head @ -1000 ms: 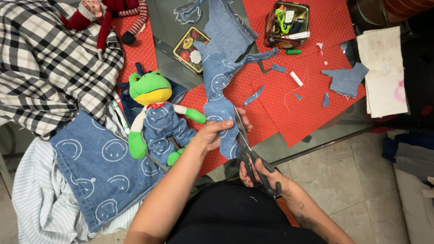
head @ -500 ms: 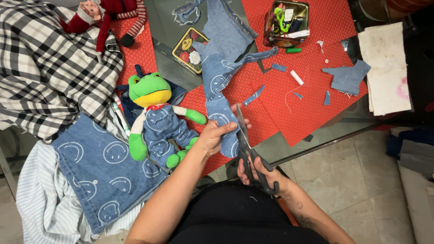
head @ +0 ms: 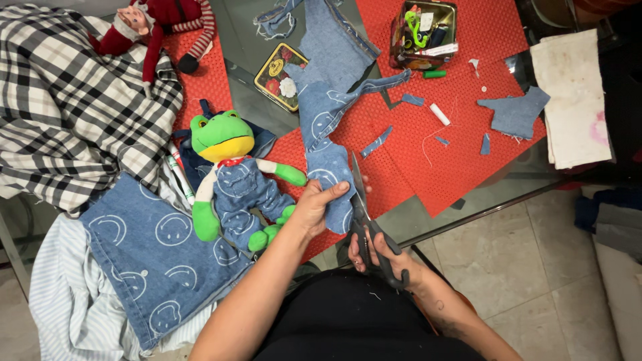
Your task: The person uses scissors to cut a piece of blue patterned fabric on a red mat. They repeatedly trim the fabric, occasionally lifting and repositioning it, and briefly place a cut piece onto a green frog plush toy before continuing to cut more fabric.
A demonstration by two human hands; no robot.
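— What did the frame show at centre?

— The left hand point(head: 313, 206) pinched a strip of smiley-print denim point(head: 326, 144) over the red mat point(head: 428, 154); the right hand point(head: 382, 257), fingers through the handles, worked black scissors point(head: 366, 224).

— Any change from a second before?

— The blades had crept further up the cloth's right edge — the cut lengthening. The frog toy point(head: 234, 177) lay unmoved at left.

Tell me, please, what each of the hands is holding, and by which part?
Left hand: denim strip, pinched at its lower end. Right hand: black scissors, by the handles.
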